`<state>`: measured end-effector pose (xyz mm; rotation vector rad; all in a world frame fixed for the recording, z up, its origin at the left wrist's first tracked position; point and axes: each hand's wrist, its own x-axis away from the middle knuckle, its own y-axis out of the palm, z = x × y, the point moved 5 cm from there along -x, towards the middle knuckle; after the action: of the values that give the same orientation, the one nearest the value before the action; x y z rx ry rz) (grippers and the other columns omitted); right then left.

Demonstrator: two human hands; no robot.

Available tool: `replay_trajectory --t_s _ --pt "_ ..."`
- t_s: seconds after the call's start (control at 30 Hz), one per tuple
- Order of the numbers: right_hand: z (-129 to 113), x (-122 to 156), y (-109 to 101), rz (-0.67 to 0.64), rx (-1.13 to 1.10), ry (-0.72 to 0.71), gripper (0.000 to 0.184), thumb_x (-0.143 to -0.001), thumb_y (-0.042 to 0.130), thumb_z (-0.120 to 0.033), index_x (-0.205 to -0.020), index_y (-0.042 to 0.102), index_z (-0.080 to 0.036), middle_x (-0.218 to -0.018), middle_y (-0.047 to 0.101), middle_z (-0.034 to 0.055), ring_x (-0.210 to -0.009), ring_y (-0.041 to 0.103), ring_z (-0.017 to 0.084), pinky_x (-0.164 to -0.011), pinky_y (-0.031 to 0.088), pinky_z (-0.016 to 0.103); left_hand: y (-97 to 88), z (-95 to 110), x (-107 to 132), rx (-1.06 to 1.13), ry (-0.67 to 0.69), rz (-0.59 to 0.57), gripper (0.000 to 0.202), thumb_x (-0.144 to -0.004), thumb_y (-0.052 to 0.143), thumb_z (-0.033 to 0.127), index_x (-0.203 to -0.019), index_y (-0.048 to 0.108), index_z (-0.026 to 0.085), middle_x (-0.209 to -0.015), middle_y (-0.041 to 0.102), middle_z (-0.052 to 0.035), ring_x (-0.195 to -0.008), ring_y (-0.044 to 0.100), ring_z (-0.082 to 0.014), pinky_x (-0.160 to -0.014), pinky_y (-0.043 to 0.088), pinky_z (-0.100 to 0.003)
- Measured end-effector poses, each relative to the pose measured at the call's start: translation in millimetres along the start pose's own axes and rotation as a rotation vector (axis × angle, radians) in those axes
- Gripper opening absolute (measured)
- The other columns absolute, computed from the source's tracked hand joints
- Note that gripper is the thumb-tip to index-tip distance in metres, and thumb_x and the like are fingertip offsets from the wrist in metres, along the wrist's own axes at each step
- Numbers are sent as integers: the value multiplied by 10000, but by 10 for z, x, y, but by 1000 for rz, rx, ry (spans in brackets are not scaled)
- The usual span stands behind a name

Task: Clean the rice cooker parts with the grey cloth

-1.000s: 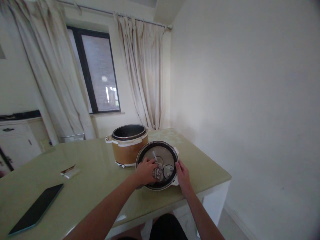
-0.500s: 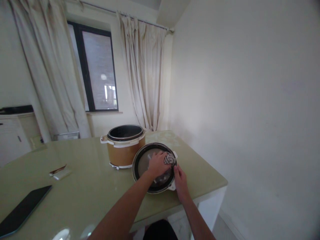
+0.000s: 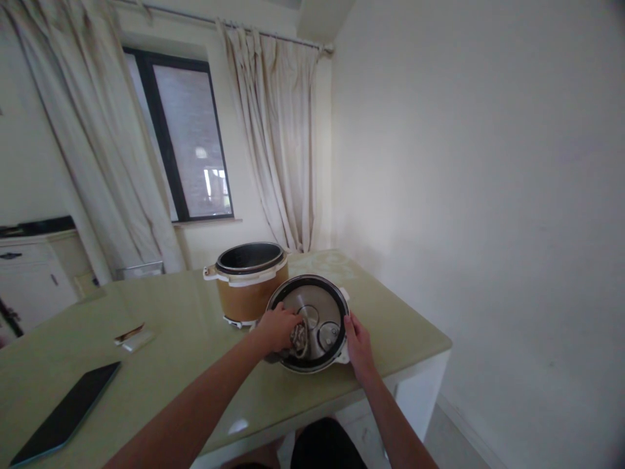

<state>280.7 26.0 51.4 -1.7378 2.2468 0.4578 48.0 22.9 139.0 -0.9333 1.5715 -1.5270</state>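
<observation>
A round cooker lid (image 3: 319,301) is tilted with its metal inner face and dark sealing ring towards me. My left hand (image 3: 277,328) is closed on a crumpled grey patterned cloth (image 3: 299,337), which lies against the lower left of that inner face. At the right rim, my right hand (image 3: 359,345) grips the lid with thumb on the near side; its other fingers are partly hidden behind the edge. Just behind and left of the lid stands a gold and white electric cooker (image 3: 250,290), uncovered, with a dark inner pot showing.
All this is on a pale green glossy table (image 3: 195,378). A dark flat tablet-like slab (image 3: 68,410) lies at the left, with a small packet (image 3: 137,340) beyond it. The table's right edge is near the white wall (image 3: 478,215).
My left hand has moved with the cloth from the lid's upper right to its lower left, uncovering the middle of the inner face. My right hand still holds the rim.
</observation>
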Motion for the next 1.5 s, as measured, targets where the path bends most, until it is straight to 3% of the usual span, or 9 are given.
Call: replay_trajectory --t_s 0.2,0.33,0.47,0.6,0.77,0.97,1.2,1.37,1.5 --pt "-74 35 14 -46 12 -27 632 -960 563 -686 -1336 738 -210 -1360 726 106 -1306 650 320 -1174 461 503 -228 -88 -219 -106 -211 250 470 -911 574 148 -1348 643 308 -1396 601 -137 -1329 472 -384 -974 521 -518" --pt "-90 38 21 -69 26 -47 630 -965 567 -681 -1342 735 -206 -1351 731 105 -1299 649 319 -1166 465 483 -190 207 -490 213 -418 382 527 -912 653 324 -1434 577 300 -1416 592 -130 -1301 514 -365 -961 539 -457" --pt "-64 30 2 -60 -4 -47 652 -955 572 -699 -1341 739 -202 -1377 716 110 -1312 639 332 -1163 467 479 -63 511 -689 685 -394 514 453 -924 645 390 -1353 666 247 -1326 693 -122 -1252 618 -315 -1088 476 -440" --pt "-39 37 8 -50 -64 -25 672 -957 532 -737 -1339 740 -225 -1387 712 90 -1342 620 314 -1194 435 467 130 537 -679 1166 -222 391 365 -936 610 401 -1167 765 164 -1170 788 -112 -1113 709 -280 -1023 535 -407" --pt "-3 44 24 -8 -112 8 754 -941 438 -830 -1297 758 -247 -1346 736 84 -1302 647 294 -1178 451 452 222 446 -497 1392 -175 122 459 -824 749 485 -1119 784 136 -1035 818 -90 -973 749 -259 -890 591 -362" --pt "117 20 -39 70 -65 82 859 -889 392 -913 -1165 795 -206 -1203 786 114 -1178 698 301 -1086 516 443 6 430 -355 1164 56 195 439 -861 695 517 -1066 787 140 -1042 806 -86 -980 730 -260 -903 566 -357" --pt "50 42 -12 16 -78 53 767 -953 385 -840 -1255 752 -238 -1216 779 90 -1140 705 270 -1030 535 390 55 653 -42 312 306 70 576 -679 842 438 -1209 734 240 -1164 736 -90 -1095 682 -318 -1052 491 -427" --pt "38 6 23 22 -73 16 646 -905 587 -746 -1168 782 -189 -1150 783 112 -1098 695 290 -997 531 397 40 385 199 58 254 -107 633 -687 836 401 -1302 696 352 -1222 710 -64 -1130 667 -331 -995 526 -431" --pt "26 6 34 -2 -60 3 531 -848 700 -585 -1130 785 -143 -997 784 89 -893 688 259 -820 545 346 -56 78 299 -229 231 -48 374 -840 719 228 -1197 736 339 -1239 706 -83 -1187 619 -353 -895 539 -454"
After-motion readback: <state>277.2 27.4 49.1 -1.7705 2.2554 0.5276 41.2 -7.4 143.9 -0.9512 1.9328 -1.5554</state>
